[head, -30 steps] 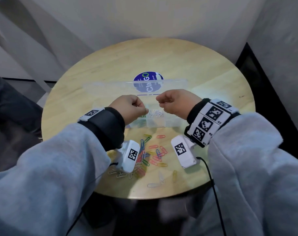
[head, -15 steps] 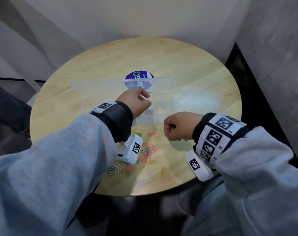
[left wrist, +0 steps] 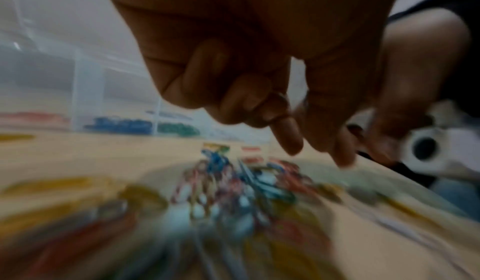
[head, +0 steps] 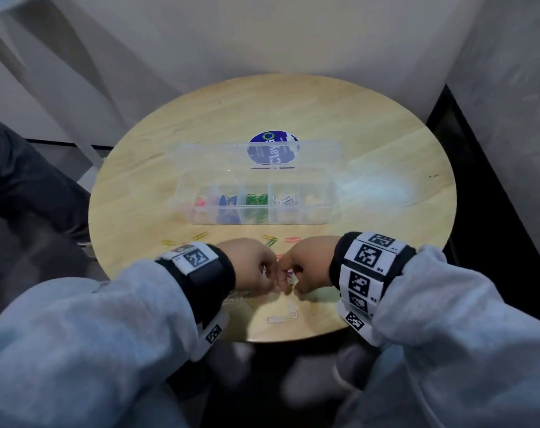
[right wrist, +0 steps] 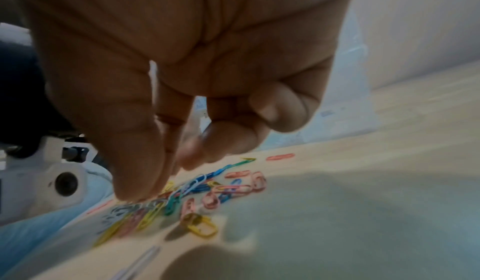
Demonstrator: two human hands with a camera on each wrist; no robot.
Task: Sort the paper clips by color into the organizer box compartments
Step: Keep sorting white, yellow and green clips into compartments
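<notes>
The clear organizer box (head: 259, 220) stands mid-table with its lid (head: 216, 156) open. Its compartments hold red (head: 200, 200), blue (head: 227, 200), green (head: 257, 199), white (head: 284, 199) and yellowish (head: 313, 199) clips. A mixed pile of paper clips (right wrist: 223, 190) lies near the front edge, mostly hidden under both hands in the head view. My left hand (head: 256, 267) hovers over the pile (left wrist: 233, 181) with curled fingers; blur hides any clip in it. My right hand (head: 305, 264) has thumb and forefinger tips pressed together on a white clip (right wrist: 191, 185) in the pile.
The round wooden table (head: 370, 149) sits in a corner between walls. A blue round sticker (head: 273, 149) shows through the lid. Loose clips lie apart from the pile: yellow (head: 200, 234), red (head: 292, 239), white (head: 292, 312). A dark-clothed leg (head: 21, 180) is at left.
Both hands left the box's white compartment and came back down to the pile at the front edge, the right hand first, then the left.
</notes>
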